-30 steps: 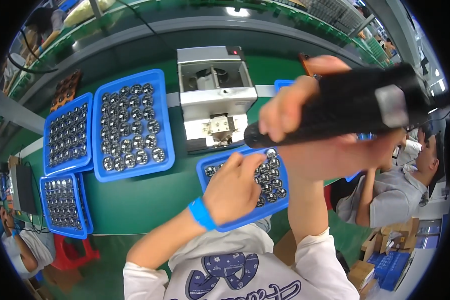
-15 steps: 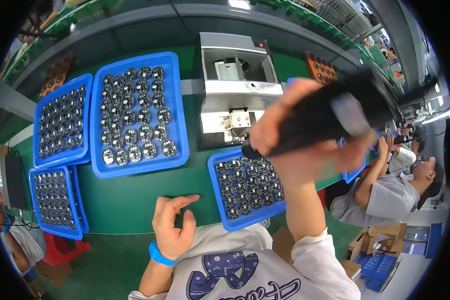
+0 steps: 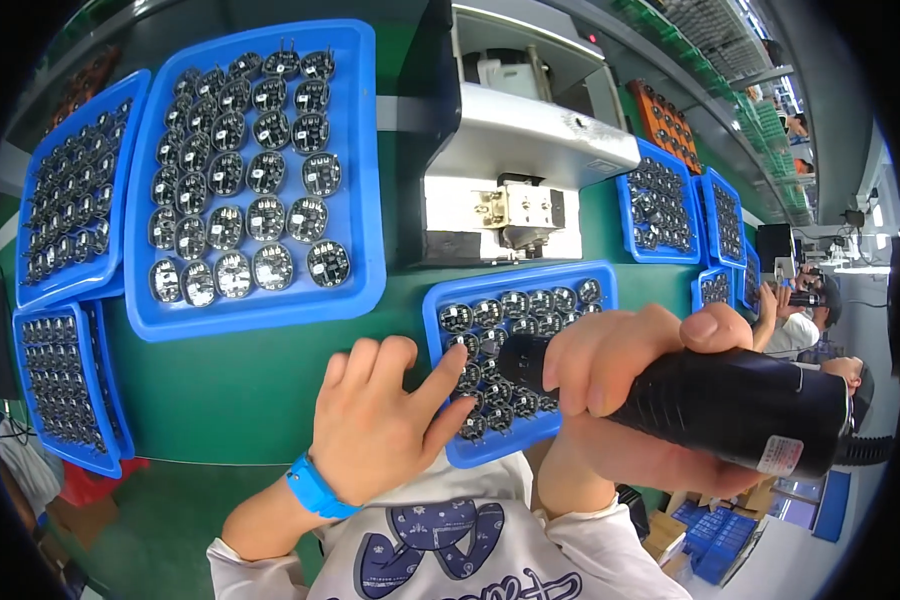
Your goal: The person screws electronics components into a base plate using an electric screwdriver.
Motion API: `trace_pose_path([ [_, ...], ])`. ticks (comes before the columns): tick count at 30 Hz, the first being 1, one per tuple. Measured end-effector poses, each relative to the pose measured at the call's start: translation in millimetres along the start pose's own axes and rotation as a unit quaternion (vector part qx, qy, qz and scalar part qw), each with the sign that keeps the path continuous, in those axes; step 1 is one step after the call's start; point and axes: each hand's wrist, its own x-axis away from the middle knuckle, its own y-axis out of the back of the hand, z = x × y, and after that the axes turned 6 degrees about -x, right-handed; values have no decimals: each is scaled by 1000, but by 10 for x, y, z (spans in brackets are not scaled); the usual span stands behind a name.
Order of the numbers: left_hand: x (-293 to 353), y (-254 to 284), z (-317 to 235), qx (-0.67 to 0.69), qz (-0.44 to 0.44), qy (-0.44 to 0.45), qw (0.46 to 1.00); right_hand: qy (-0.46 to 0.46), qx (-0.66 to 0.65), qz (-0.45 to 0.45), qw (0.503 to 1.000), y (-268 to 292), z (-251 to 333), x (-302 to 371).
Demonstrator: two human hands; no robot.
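My right hand [image 3: 610, 365] is wrapped around a black electric screwdriver [image 3: 735, 405] with a ribbed cord. The screwdriver lies nearly level over the right part of a small blue tray [image 3: 518, 442], its narrow end to the left. Rows of round black circuit-board parts with metal pins [image 3: 487, 313] fill this tray. Over the tray's left edge is my left hand [image 3: 375, 420], a blue band at its wrist. Thumb and index finger are apart beside the parts; I cannot tell whether they touch one. The screwdriver and right hand hide the tray's right side.
A silver machine [image 3: 540, 140] with a metal fixture [image 3: 522, 208] stands behind the small tray. A large blue tray [image 3: 365, 285] of similar parts lies left, with more trays beyond. Other filled trays [image 3: 660, 257] and an orange board [image 3: 667, 125] are at right. Co-workers sit farther off.
My right hand has brought the screwdriver down and nearer, over the small tray. My left hand has moved right to the tray's left edge. The view has shifted closer to the table.
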Motion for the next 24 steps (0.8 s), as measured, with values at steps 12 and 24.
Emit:
trace_pose_path([
  [12,-27,-121,57,10,-22,-9,1000,-10,15,42,999,77,-160,9],
  [24,-13,-136,68,11,-29,-12,999,-33,11,30,999,-11,-171,14],
])
